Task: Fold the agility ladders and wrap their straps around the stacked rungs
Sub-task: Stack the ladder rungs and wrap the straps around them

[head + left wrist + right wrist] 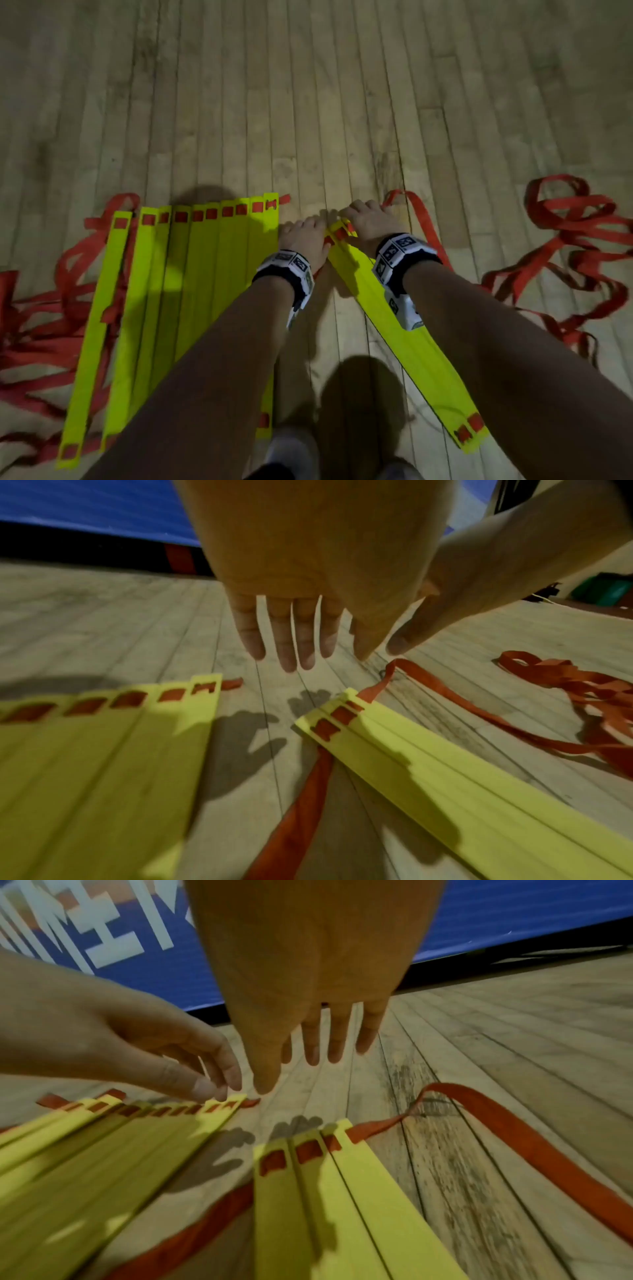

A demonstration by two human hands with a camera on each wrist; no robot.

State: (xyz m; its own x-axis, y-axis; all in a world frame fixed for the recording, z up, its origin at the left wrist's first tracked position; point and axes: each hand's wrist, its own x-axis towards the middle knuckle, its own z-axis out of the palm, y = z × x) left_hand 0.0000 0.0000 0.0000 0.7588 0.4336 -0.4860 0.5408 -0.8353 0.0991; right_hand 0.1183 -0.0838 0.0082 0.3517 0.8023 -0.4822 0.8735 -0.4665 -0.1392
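Both hands spread, holding nothing: left hand [303, 240] and right hand [368, 222] hover above small rung stack [404, 339]. Left rungs [191, 291] unstacked, straps [575, 226] loose; wrapping not started.

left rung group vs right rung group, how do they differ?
The left rung group holds many rungs fanned side by side; the right rung group is a few rungs overlapped in a narrow bundle. Left lies nearly straight ahead; right angles diagonally. Both are yellow, threaded on red straps, flat on the floor.
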